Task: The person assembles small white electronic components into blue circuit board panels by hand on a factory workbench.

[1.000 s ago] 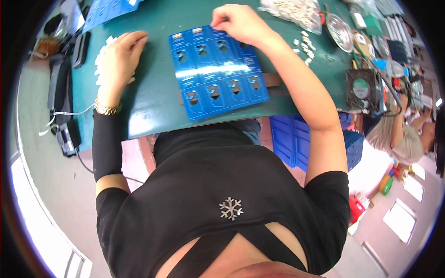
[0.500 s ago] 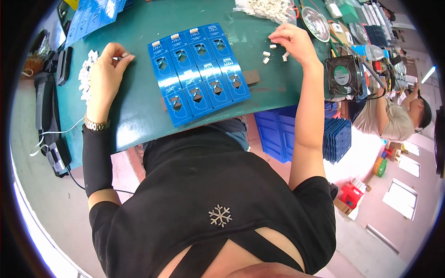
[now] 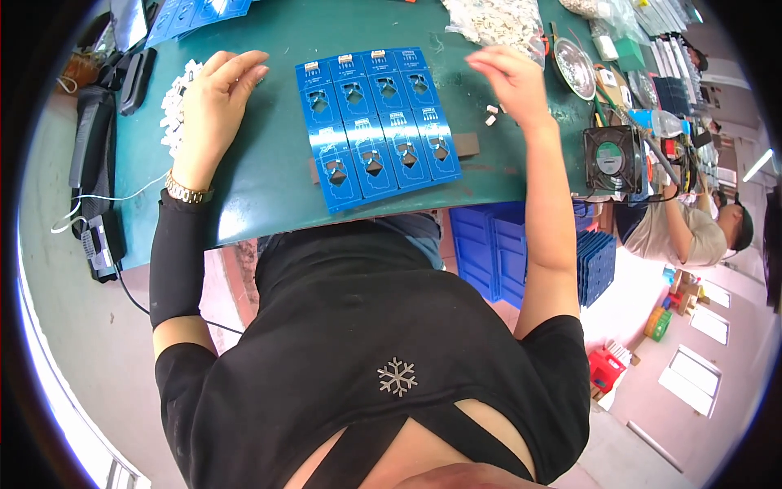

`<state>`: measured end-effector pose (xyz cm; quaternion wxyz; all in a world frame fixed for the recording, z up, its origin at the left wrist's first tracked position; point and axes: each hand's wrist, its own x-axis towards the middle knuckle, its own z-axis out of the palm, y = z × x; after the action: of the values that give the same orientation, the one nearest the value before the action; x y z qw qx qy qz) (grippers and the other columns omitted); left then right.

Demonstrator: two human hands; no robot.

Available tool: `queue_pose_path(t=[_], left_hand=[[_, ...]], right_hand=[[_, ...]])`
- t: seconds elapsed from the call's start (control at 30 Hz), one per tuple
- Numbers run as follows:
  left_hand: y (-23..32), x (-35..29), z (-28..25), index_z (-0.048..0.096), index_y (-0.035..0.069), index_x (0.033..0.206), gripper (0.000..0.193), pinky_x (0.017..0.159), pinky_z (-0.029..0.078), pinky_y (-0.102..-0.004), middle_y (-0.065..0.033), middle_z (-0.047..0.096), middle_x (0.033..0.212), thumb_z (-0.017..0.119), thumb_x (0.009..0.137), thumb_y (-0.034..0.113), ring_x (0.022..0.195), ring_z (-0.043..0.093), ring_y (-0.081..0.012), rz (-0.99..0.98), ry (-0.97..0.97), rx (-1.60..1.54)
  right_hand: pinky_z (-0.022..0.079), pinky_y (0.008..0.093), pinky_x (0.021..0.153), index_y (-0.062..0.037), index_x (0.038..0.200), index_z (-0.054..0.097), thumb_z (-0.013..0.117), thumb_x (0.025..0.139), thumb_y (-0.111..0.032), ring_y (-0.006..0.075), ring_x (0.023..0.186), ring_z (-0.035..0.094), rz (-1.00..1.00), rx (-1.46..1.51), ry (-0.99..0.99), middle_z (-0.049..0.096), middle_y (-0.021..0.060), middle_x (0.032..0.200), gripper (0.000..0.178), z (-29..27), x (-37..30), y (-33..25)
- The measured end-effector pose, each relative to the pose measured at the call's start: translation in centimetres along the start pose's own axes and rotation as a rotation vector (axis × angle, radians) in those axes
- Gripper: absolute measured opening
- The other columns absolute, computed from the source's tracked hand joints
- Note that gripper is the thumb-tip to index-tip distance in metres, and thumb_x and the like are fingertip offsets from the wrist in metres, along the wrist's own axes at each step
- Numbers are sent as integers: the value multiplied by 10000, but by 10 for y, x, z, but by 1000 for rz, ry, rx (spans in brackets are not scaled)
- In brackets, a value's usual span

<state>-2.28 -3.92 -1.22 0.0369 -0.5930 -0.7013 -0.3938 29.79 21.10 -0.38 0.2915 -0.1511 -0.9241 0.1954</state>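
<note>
A blue panel of circuit boards [image 3: 379,130] with dark cut-outs lies on the green table between my hands. Three small white connectors [image 3: 345,59] stand along its far edge. Left of the panel, my left hand [image 3: 216,102] is raised with thumb and fingers pinched around a small connector [image 3: 260,81], mostly hidden by the fingers. A pile of white connectors [image 3: 173,110] sits beside that hand. My right hand [image 3: 513,85] is past the panel's far right corner, its fingertips pressed together; whatever they hold is hidden. A few loose white connectors [image 3: 490,120] lie under its wrist.
A bag of white parts [image 3: 493,20] and a round metal dish [image 3: 574,69] are at the far right. A black fan [image 3: 612,159] stands at the right edge. More blue panels [image 3: 195,16] lie far left. Blue crates [image 3: 476,248] sit below the table. Another person [image 3: 692,228] works at right.
The view has shifted, so the table appears farther right. My right hand has come left, closer to the panel. My left hand has moved farther forward, alongside the panel's far left corner.
</note>
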Motion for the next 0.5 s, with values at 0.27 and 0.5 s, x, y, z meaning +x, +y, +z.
queue_pose_path(t=[0.27, 0.5], left_hand=[[-2, 0, 0, 703, 83, 1058, 183, 630, 481, -273, -34, 637, 883, 688, 877, 110, 700, 601, -170, 95, 12, -72], [-8, -5, -1, 674, 71, 1106, 234, 580, 460, -220, -15, 649, 829, 700, 875, 98, 612, 542, -82, -91, -107, -95]], right_hand=[[532, 306, 756, -71, 954, 740, 655, 873, -88, 238, 835, 667, 49, 84, -143, 675, 87, 902, 119, 65, 49, -20], [521, 282, 757, -62, 970, 731, 665, 879, -70, 193, 837, 656, 0, 47, -165, 658, 60, 886, 113, 65, 47, -16]])
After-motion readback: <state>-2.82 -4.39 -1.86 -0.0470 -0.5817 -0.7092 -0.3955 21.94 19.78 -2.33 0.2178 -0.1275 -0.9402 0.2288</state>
